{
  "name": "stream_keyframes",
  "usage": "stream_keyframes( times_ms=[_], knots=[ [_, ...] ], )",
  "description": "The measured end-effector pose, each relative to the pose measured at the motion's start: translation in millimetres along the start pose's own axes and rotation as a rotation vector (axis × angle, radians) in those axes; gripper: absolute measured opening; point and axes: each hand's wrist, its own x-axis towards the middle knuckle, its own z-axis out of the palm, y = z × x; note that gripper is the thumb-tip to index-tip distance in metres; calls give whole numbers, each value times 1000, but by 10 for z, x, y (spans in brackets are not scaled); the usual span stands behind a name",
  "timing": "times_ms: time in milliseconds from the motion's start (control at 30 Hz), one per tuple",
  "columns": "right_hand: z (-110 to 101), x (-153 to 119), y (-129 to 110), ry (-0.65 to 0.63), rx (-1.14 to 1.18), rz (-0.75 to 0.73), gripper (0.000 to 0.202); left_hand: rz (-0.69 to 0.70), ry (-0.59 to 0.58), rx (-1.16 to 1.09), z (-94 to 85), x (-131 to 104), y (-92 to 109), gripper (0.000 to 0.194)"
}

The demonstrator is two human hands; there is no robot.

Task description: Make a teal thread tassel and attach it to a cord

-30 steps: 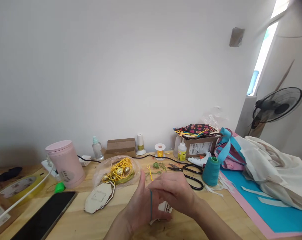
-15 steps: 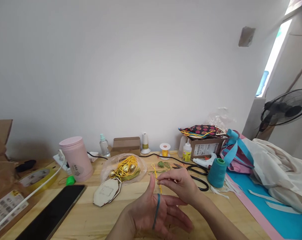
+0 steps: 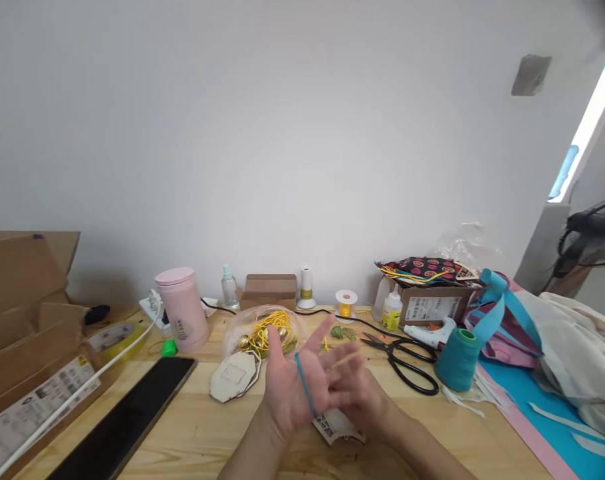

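Note:
My left hand is raised over the table, palm toward me, with thumb and fingers spread. A teal band of thread crosses its palm. Just behind its fingers is my right hand, blurred and partly covered, so its grip does not show. Under the hands lies a pale cut-out piece with lattice work, half hidden. A bit of yellow cord shows past the left fingers. To the left, a pale octagonal piece rests beside a plastic bag of yellow cord and gold bells.
Black-handled scissors and a teal thread cone lie at right. Farther back are a glue bottle, a glue gun and a yellow spool. A phone, pink tumbler and open carton occupy the left.
The view has swung left. My right hand has moved from a pinch by the left thumb to behind the left fingers. The left fingers have lifted, and the lattice piece now shows below.

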Motion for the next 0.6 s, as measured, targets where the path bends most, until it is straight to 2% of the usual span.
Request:
stream_keyframes(
  times_ms=[133,200,267,400,600],
  knots=[
    [-6,-40,-73,-106,-184,-74,24,380,155,-77,-162,50,136,74],
    [-25,-55,-104,-116,-276,-118,25,485,243,-87,-232,49,183,68],
    [-42,-63,-118,-93,-325,-168,25,521,317,-80,-274,37,209,64],
    [-71,-66,-93,34,-409,-247,24,451,401,-48,-288,38,190,62],
    [-158,-55,1,241,-437,-323,19,113,393,-5,-222,129,-23,66]
  ],
)
